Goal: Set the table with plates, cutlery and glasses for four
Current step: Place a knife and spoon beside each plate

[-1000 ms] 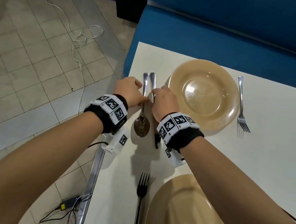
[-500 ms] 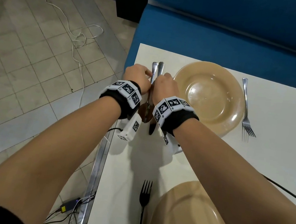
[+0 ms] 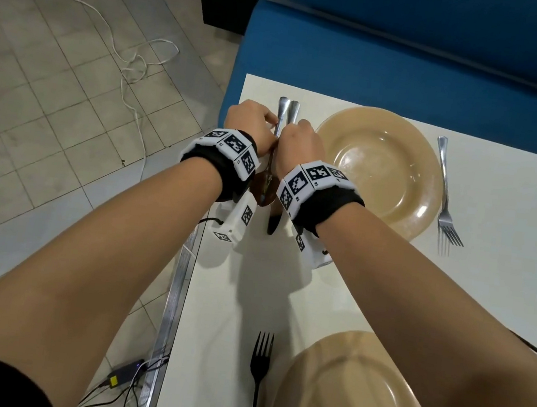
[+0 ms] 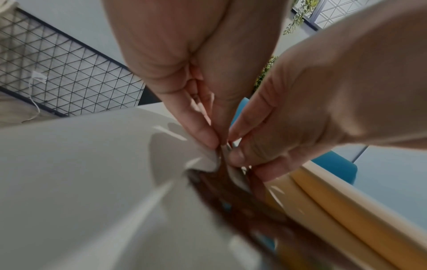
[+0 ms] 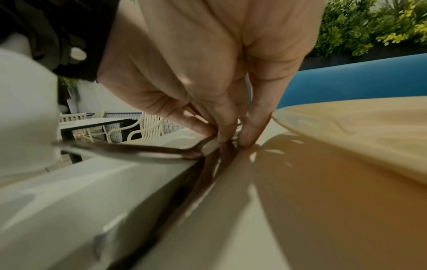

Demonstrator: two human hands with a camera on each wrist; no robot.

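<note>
Spoon (image 3: 267, 182) and knife (image 3: 274, 219) lie side by side just left of the far plate (image 3: 394, 199), near the table (image 3: 486, 300) edge. You'll likely find them light, stiff and slick; take them mid-handle. Your left hand (image 3: 250, 122) pinches the spoon handle, your right hand (image 3: 302, 146) the knife handle, fingertips (image 5: 248, 138) down on the table.

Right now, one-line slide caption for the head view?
Both hands, left hand and right hand, pinch steel spoon and knife beside tan plate.
</note>
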